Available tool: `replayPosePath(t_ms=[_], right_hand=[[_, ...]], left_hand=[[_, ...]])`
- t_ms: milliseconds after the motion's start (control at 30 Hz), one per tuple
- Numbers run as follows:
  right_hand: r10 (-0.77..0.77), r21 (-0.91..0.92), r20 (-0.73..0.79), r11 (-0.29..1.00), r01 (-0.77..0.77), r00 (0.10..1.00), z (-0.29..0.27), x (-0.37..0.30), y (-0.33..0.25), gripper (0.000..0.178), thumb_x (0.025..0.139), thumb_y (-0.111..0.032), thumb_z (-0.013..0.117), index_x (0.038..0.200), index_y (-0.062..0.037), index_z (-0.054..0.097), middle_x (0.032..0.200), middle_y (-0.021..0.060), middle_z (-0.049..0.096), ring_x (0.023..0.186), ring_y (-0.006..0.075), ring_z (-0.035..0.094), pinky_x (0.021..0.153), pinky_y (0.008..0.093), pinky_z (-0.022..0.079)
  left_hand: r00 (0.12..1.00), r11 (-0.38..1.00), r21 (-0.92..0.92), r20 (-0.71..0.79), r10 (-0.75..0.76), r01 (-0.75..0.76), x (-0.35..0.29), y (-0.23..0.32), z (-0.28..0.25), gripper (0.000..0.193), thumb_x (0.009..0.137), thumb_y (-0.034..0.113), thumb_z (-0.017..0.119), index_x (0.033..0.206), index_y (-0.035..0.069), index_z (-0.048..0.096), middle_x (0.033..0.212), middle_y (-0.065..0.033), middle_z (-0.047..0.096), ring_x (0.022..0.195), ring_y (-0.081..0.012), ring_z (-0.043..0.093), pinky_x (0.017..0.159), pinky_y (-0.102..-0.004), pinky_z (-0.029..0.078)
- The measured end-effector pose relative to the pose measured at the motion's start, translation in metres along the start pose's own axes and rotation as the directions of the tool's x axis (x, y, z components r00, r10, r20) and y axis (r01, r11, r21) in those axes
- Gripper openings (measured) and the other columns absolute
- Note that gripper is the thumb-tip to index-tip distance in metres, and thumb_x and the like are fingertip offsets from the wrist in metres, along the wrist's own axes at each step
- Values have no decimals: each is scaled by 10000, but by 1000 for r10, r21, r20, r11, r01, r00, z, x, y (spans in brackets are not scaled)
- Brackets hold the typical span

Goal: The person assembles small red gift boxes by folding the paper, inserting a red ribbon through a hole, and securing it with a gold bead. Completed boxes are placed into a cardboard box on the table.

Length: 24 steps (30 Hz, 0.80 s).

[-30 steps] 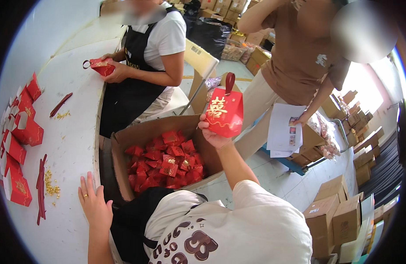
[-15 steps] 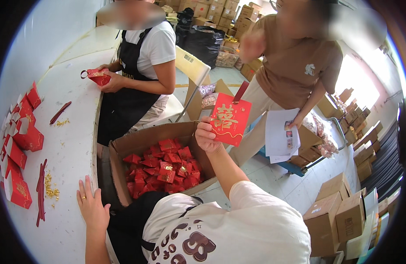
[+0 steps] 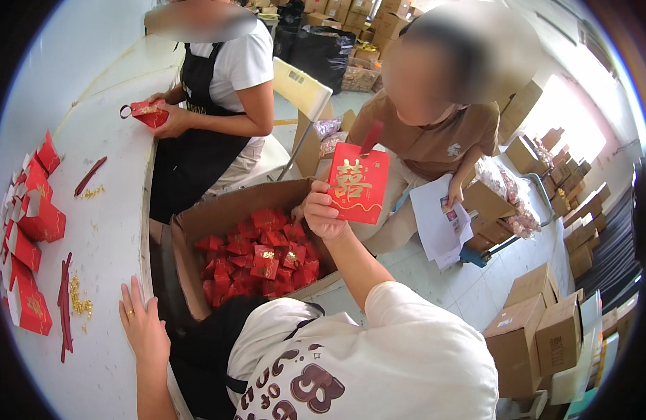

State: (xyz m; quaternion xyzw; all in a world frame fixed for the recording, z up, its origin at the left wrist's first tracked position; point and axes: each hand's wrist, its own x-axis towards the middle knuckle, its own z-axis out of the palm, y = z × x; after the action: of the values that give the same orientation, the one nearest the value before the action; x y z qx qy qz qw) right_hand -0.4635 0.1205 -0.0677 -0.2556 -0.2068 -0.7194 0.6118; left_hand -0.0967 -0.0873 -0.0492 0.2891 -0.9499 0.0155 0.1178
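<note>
Co-worker (image 3: 414, 143) in brown shirt bends lower now. Right hand (image 3: 325, 212) curled round left edge of red box (image 3: 359, 190), near big carton (image 3: 228, 199). Box looks light, papery, easy to squash; hold edge gently. Left hand (image 3: 147, 330) flat on desk (image 3: 109, 266), holding nothing.

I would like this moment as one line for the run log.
right hand: holds red gift box up | left hand: rests on white table | open carton: red boxes inside

Back of red box (image 3: 358, 185) hidden
</note>
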Motion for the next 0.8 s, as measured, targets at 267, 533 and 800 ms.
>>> replayPosePath(t_ms=[267, 533, 800], right_hand=[[2, 68, -67, 998, 3, 998, -15, 6, 7, 263, 917, -184, 478, 1060, 32, 525, 920, 231, 567, 715, 270, 571, 379, 206, 485], [20, 106, -19, 994, -18, 1000, -25, 7, 7, 285, 920, -193, 470, 1089, 31, 519, 933, 231, 561, 717, 277, 561, 375, 211, 494], [-75, -58, -191, 996, 65, 979, -18, 17, 16, 321, 904, -243, 484, 1103, 3, 537, 1046, 201, 537, 861, 287, 536, 565, 294, 541]], left_hand=[[997, 1000, -1, -70, 25, -25, 3, 1, 3, 210, 740, -85, 581, 941, -27, 593, 1429, -187, 295, 1335, -382, 249, 1080, -480, 234], [998, 1000, 15, -53, 21, -20, 1, 0, 3, 243, 736, -78, 587, 973, -25, 590, 1437, -188, 282, 1335, -383, 247, 1074, -483, 239], [999, 1000, 1, -39, 4, -4, 0, 2, -2, 275, 714, -60, 611, 986, -19, 592, 1442, -177, 273, 1331, -379, 253, 1070, -485, 244]])
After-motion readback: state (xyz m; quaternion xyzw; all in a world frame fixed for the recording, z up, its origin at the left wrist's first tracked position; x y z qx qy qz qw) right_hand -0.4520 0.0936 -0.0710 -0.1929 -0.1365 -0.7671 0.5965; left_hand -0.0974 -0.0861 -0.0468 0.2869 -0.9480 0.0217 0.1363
